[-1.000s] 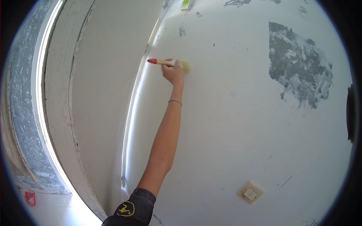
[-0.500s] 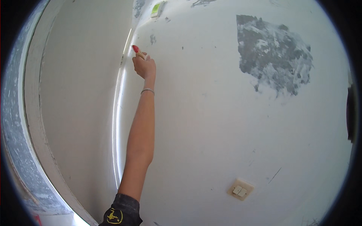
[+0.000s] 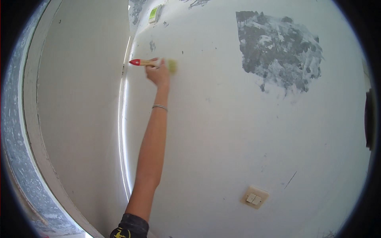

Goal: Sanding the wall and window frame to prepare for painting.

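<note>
One Raised Hand, One Brush on a White Wall

One bare arm rises from the lower edge of the view, sleeve dark at the shoulder, a thin metal bracelet (image 3: 159,107) round the wrist. Which arm it is cannot be told for sure; it reads as the person's right hand (image 3: 158,74), and it is clenched round a wooden-handled paintbrush with a red tip and pale yellowish bristles (image 3: 152,62). The brush lies level, its red end pointing left toward the wall corner (image 3: 126,75) and its bristles touching the white plastered wall (image 3: 214,131) just right of the fingers. The other hand does not show.

High on the wall to the right, well apart from the brush, is a large rough grey patch of bare plaster (image 3: 279,53). Smaller grey flecks sit near the corner above the hand, and a small green-and-white tag (image 3: 154,13) is near the top edge. Low on the wall sits a cream double light switch (image 3: 254,197), with a short dark scratch (image 3: 290,179) just up and to its right. Left of the corner runs a second white wall (image 3: 83,111), edged by a pale frame and a grey speckled surface.
</note>
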`<state>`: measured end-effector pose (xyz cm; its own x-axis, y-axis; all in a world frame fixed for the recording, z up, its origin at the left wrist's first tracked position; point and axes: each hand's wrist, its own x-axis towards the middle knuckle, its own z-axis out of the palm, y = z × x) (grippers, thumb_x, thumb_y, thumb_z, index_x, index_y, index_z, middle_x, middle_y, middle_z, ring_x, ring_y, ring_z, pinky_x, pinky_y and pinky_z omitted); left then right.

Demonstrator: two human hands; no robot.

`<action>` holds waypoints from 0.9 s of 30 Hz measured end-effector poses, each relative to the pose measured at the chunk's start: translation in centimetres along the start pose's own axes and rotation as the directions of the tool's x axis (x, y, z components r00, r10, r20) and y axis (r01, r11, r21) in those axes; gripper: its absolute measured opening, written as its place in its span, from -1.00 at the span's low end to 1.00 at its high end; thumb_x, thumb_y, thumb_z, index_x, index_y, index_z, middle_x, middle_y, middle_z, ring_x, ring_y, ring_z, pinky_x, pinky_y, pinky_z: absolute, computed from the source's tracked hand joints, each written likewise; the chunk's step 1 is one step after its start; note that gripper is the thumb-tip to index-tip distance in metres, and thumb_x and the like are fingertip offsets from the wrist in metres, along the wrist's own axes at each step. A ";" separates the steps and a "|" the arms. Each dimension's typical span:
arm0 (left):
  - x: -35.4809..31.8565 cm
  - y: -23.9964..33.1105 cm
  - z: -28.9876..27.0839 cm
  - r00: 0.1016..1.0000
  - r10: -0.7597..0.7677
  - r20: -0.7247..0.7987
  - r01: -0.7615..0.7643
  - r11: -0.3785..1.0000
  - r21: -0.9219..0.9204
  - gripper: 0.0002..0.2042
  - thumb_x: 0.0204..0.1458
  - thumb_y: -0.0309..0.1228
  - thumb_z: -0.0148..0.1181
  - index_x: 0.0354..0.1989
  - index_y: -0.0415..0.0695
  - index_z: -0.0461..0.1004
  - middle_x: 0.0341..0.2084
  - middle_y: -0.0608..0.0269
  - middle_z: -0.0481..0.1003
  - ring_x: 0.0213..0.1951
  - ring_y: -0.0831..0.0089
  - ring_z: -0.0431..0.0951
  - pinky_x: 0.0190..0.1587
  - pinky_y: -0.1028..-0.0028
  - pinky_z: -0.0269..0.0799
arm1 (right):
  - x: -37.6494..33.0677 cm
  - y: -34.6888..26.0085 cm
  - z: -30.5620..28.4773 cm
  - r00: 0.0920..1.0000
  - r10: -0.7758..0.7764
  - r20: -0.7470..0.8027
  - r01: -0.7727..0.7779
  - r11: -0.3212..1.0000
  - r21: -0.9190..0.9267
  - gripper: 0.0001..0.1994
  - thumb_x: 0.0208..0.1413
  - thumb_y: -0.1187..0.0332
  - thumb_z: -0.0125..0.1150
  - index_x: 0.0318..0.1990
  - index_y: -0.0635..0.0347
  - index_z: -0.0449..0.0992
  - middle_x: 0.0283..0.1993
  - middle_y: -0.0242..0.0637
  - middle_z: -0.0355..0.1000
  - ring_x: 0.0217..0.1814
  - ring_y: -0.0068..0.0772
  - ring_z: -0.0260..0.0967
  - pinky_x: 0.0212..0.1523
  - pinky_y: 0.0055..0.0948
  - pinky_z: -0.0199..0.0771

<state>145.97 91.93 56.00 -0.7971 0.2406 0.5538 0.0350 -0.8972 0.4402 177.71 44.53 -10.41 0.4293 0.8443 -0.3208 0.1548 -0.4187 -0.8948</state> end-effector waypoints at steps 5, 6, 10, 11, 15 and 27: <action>0.6 -0.8 -3.5 0.987 0.067 -0.149 -0.041 0.985 0.170 -0.76 -0.06 -0.48 0.34 -0.20 -0.20 0.51 -0.39 0.12 0.48 -0.36 0.26 0.55 -0.25 0.26 0.48 | 0.0 2.6 0.6 0.998 0.059 0.000 -0.059 0.996 -0.064 -0.67 0.15 0.27 0.09 0.02 0.17 0.55 -0.20 -0.21 0.59 -0.53 -0.44 0.42 -0.45 -0.39 0.47; 0.9 0.0 -3.0 0.994 0.055 -0.094 -0.054 0.998 0.013 -0.75 -0.04 -0.46 0.35 -0.19 -0.21 0.50 -0.38 0.16 0.47 -0.35 0.32 0.55 -0.28 0.30 0.52 | 1.7 5.5 1.5 0.957 -0.291 0.025 0.291 0.947 -0.138 -0.66 0.15 0.24 0.09 0.02 0.18 0.54 -0.20 -0.20 0.59 -0.50 -0.42 0.44 -0.42 -0.38 0.49; -6.5 11.1 1.3 0.897 -0.062 0.438 0.292 0.827 -0.481 -0.65 0.04 -0.40 0.34 -0.05 -0.24 0.41 -0.16 0.17 0.38 -0.14 0.41 0.50 -0.19 0.33 0.68 | 1.7 6.7 0.5 0.884 -0.467 0.036 0.462 0.858 -0.224 -0.64 0.16 0.19 0.09 0.01 0.19 0.53 -0.21 -0.19 0.58 -0.46 -0.37 0.46 -0.39 -0.35 0.50; -7.4 12.9 1.7 0.832 -0.029 0.554 0.359 0.790 -0.497 -0.65 0.04 -0.42 0.34 -0.04 -0.25 0.39 -0.15 0.17 0.37 -0.14 0.41 0.49 -0.17 0.31 0.68 | 0.9 3.7 0.5 0.884 -0.467 0.033 0.462 0.857 -0.227 -0.64 0.16 0.19 0.09 0.01 0.19 0.53 -0.21 -0.19 0.58 -0.46 -0.37 0.46 -0.39 -0.35 0.50; -8.4 11.0 3.1 0.829 -0.050 0.557 0.331 0.847 -0.416 -0.68 0.04 -0.43 0.34 -0.06 -0.21 0.41 -0.16 0.23 0.37 -0.13 0.43 0.47 -0.22 0.35 0.66 | -0.2 -1.0 0.6 1.000 -0.002 0.001 0.002 0.993 -0.119 -0.66 0.17 0.22 0.09 0.03 0.18 0.52 -0.23 -0.24 0.58 -0.49 -0.40 0.43 -0.42 -0.35 0.47; -3.7 8.4 1.1 0.939 -0.234 0.253 0.328 0.832 -0.448 -0.73 -0.02 -0.43 0.38 -0.18 -0.16 0.47 -0.26 0.26 0.43 -0.22 0.42 0.51 -0.18 0.30 0.60 | -1.0 1.7 1.6 0.993 -0.121 0.000 0.119 0.971 -0.205 -0.68 0.17 0.18 0.13 -0.01 0.13 0.57 -0.12 -0.16 0.57 -0.05 -0.26 0.51 -0.04 -0.29 0.48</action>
<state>149.84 83.88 58.43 -0.6036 0.5295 0.5960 -0.5023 -0.8331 0.2314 176.12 43.53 -12.11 0.4077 0.8887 -0.2096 0.3841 -0.3752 -0.8436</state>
